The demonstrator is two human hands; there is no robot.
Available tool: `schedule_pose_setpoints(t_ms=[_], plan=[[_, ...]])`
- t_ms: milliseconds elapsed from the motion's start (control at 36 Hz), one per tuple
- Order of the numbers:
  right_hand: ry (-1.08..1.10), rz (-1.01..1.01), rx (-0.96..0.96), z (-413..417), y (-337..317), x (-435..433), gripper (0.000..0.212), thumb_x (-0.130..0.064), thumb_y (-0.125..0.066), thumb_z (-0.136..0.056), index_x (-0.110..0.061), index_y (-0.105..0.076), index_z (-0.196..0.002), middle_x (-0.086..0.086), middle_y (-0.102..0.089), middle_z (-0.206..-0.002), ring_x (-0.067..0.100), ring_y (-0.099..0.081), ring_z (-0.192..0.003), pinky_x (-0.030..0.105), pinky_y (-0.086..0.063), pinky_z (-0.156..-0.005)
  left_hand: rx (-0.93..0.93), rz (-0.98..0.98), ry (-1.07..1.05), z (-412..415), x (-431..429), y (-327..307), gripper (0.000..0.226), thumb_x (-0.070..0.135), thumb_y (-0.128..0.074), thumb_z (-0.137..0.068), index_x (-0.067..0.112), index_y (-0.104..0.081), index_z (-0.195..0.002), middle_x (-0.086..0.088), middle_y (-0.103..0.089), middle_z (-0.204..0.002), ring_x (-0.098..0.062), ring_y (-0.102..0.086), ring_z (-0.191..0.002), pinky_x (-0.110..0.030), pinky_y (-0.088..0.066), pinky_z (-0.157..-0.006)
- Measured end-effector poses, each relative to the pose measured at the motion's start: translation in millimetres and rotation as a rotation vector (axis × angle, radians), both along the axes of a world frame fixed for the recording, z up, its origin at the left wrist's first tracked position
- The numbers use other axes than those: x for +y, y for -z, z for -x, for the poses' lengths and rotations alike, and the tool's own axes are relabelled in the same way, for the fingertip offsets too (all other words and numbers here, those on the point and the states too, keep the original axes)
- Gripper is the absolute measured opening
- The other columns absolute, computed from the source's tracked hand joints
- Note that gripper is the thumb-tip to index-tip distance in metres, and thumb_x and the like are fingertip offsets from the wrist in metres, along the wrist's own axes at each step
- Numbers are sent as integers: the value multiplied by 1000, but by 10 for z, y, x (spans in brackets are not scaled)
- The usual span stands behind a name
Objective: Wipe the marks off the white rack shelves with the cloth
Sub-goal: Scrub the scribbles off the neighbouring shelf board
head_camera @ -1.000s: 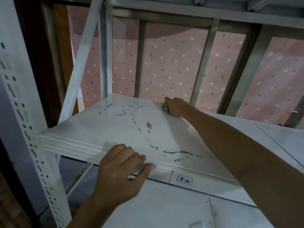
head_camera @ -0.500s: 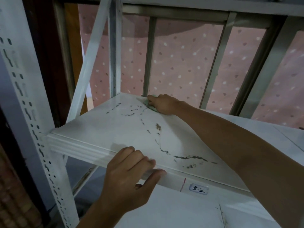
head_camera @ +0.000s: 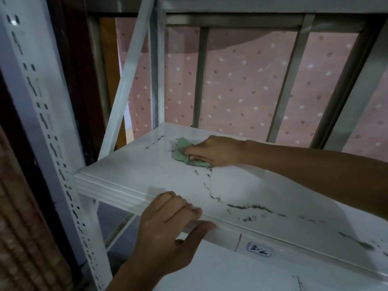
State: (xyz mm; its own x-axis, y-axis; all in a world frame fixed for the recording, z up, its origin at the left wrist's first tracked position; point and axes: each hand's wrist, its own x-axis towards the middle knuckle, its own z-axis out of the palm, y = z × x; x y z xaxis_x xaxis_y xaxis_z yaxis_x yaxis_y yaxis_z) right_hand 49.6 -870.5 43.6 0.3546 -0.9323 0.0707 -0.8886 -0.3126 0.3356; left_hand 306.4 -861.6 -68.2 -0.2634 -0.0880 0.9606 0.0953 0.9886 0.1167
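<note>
- The right hand [head_camera: 212,151] has come forward off the back edge of the shelf [head_camera: 130,175] since half a second ago, and now works near the back left corner
- The green cloth [head_camera: 181,153], mostly hidden under the palm before, now shows bunched ahead of the knuckles; the fingers curl round it and press it flat to the shelf
- The cloth lies over the short dark marks that stood clear by the back left corner earlier; a dashed streak [head_camera: 155,141] just beyond it remains
- The left hand [head_camera: 165,229] keeps its place on the front edge, fingers curled over the top and thumb against the front lip, gripping the shelf
- A long trail of dark marks [head_camera: 247,206] runs from just beside the cloth toward the front edge and off to the front right
- A small handwritten label [head_camera: 258,249] sits on the front lip, right of the left hand, beside a thin red line [head_camera: 238,242]
- A perforated white upright [head_camera: 42,122] carries the front left corner, and a diagonal brace [head_camera: 128,76] rises along the left side
- A lower shelf [head_camera: 231,274] shows beneath
- Behind the rack stand grey metal bars [head_camera: 285,80] and a pink dotted curtain [head_camera: 247,80]; the light is dim
</note>
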Motion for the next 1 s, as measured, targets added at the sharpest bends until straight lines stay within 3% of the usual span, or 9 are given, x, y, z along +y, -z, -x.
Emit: schedule_pose_setpoints(t_ms=[167, 278, 472, 556, 639, 722, 833, 917, 1000], plan=[[-275, 143, -25, -169, 45, 281, 31, -4, -69, -89, -3, -64, -120, 4, -69, -83, 5, -34, -54, 16, -33, -48, 1, 14, -20, -3, 14, 3, 34, 37, -76, -92, 6, -78, -78, -3, -73, -79, -19, -63, -77, -36, -53, -75], [-362, 112, -29, -291, 71, 403, 27, -17, -51, -99, -7, -54, -125, 7, -70, -93, 17, -56, -55, 31, -53, -45, -11, 33, -26, -10, 25, -32, 25, 28, -83, -83, 4, -77, -77, -4, -71, -76, -22, -61, -74, -37, -52, -69], [-373, 131, -29, -400, 68, 533, 24, -16, -51, -101, -11, -49, -124, 6, -69, -96, 22, -62, -60, 35, -53, -46, -21, 67, -7, -22, 15, -54, 29, 29, -82, -88, 4, -75, -74, -5, -70, -75, -27, -62, -68, -41, -52, -64], [-401, 123, -29, -430, 80, 595, 30, -11, -60, -97, -14, -45, -123, 6, -69, -96, 22, -61, -60, 32, -51, -46, -21, 84, -7, -32, 1, -47, 29, 30, -82, -87, 5, -76, -75, -5, -71, -76, -27, -63, -68, -41, -53, -64], [-429, 135, -39, -461, 67, 639, 26, -13, -54, -99, -13, -44, -123, 8, -70, -96, 23, -61, -59, 29, -47, -45, -25, 84, -11, -27, -16, -39, 27, 29, -85, -85, 5, -76, -75, -6, -71, -76, -27, -63, -68, -41, -54, -63], [-398, 140, -64, -483, 34, 659, 22, -17, -47, -99, -9, -50, -119, 6, -71, -95, 20, -58, -55, 28, -47, -43, -19, 98, -2, -18, -21, -49, 27, 27, -86, -84, 4, -75, -74, -6, -70, -75, -28, -62, -66, -42, -52, -62], [-247, 184, -82, -438, 73, 670, 21, -5, -65, -93, -7, -57, -112, 1, -68, -84, 7, -38, -52, 25, -45, -42, -36, 121, 36, -28, -55, -92, 29, 25, -85, -86, 3, -74, -73, -6, -66, -72, -28, -58, -64, -42, -50, -59], [-74, 229, -71, -350, 99, 656, 12, -20, -46, -102, -15, -46, -113, 6, -62, -69, 15, -41, -46, 25, -37, -44, -70, 132, 60, -45, -83, -127, 30, 26, -83, -89, 3, -73, -73, -4, -63, -72, -25, -56, -65, -40, -49, -59], [115, 255, -69, -232, 149, 629, 16, -23, -41, -102, -16, -43, -116, 6, -62, -68, 22, -47, -47, 31, -44, -47, -101, 158, 60, -73, -100, -177, 32, 31, -82, -91, 4, -74, -75, -4, -64, -72, -23, -57, -66, -38, -50, -59]])
